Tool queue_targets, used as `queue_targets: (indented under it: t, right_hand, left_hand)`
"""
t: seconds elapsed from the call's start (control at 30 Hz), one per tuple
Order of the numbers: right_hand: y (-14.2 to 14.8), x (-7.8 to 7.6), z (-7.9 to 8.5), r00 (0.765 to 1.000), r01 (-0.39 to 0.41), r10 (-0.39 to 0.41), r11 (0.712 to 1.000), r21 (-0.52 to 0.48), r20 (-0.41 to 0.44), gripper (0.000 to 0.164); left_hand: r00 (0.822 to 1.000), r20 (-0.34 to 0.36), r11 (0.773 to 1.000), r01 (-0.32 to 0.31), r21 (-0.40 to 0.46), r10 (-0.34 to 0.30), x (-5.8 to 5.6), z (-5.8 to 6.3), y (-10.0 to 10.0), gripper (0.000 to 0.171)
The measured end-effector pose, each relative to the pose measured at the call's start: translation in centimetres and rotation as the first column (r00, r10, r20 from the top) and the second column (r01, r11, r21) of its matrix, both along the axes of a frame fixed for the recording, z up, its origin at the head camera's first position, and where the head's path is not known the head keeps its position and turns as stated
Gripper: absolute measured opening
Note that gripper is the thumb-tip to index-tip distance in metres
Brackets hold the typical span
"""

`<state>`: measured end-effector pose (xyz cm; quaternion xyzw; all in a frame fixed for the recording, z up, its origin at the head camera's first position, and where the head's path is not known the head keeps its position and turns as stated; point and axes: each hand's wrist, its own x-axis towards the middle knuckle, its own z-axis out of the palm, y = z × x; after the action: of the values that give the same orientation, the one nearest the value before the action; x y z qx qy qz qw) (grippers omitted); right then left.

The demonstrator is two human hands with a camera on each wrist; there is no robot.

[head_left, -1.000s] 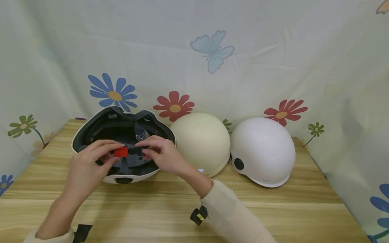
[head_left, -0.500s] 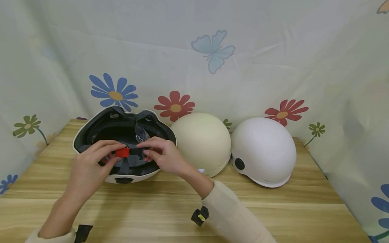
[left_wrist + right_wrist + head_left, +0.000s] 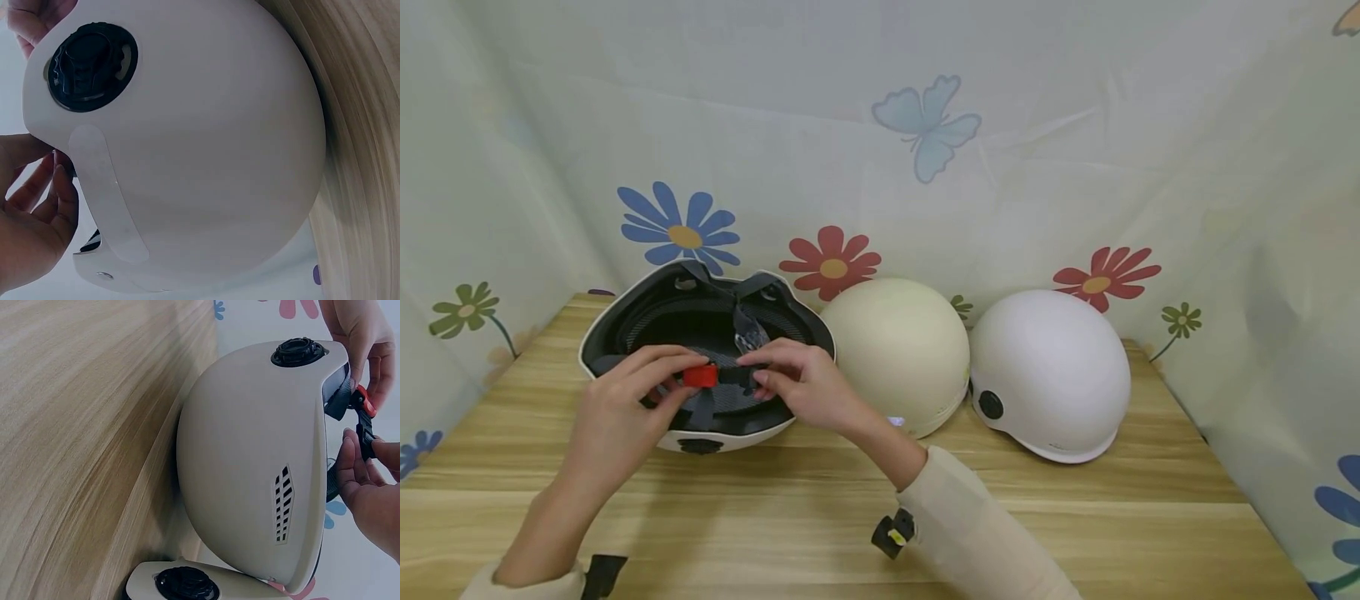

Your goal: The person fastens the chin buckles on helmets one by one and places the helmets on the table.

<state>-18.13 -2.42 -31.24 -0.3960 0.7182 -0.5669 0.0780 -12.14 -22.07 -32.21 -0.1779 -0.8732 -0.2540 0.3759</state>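
Note:
A pale helmet [image 3: 752,436] lies upside down on the table, its black lining facing up. Over its opening my left hand [image 3: 621,408] pinches the red half of a chin-strap buckle [image 3: 700,376] between thumb and fingers. From the other side my right hand [image 3: 808,385] pinches the black buckle piece [image 3: 735,375] on the strap. In the right wrist view the red half [image 3: 364,403] and the black piece [image 3: 364,431] meet in line. How far one sits inside the other I cannot tell. The left wrist view shows mostly the white shell [image 3: 219,156] and its black round vent [image 3: 92,67].
Right of the upturned helmet, a cream helmet [image 3: 895,350] sits dome up, close against it. A white helmet [image 3: 1048,367] stands dome up farther right. Behind the wooden table [image 3: 820,517] hangs a flowered cloth [image 3: 1000,192]. Clear plastic [image 3: 749,336] hangs on another strap inside the upturned helmet.

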Motion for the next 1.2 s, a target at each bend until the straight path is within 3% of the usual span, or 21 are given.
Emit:
queue_targets:
  t: [0.27, 0.57, 0.97, 1.2]
  right_hand:
    - [-0.5, -0.5, -0.8, 1.000, -0.003, 0.003, 1.000, 0.019, -0.009, 0.024]
    - [-0.8, -0.5, -0.9, 0.993, 0.005, 0.000, 0.999, -0.045, 0.114, 0.022]
    - [-0.8, -0.7, -0.9, 0.999, 0.049, -0.048, 0.999, -0.019, 0.022, 0.030]
    - [-0.7, -0.6, -0.6, 0.985, 0.131, -0.127, 0.991, 0.029, -0.121, 0.026]
  left_hand:
    - [1.000, -0.012, 0.999, 0.020, -0.027, -0.020, -0.1, -0.1, 0.0, 0.040]
    - [1.000, 0.025, 1.000, 0.003, -0.002, -0.003, 0.0, 0.0, -0.2, 0.043]
    - [0.998, 0.057, 0.996, -0.010, 0.088, 0.005, 0.0, 0.1, -0.4, 0.041]
    - [0.999, 0.037, 0.996, -0.018, 0.087, 0.015, -0.1, 0.0, -0.4, 0.034]
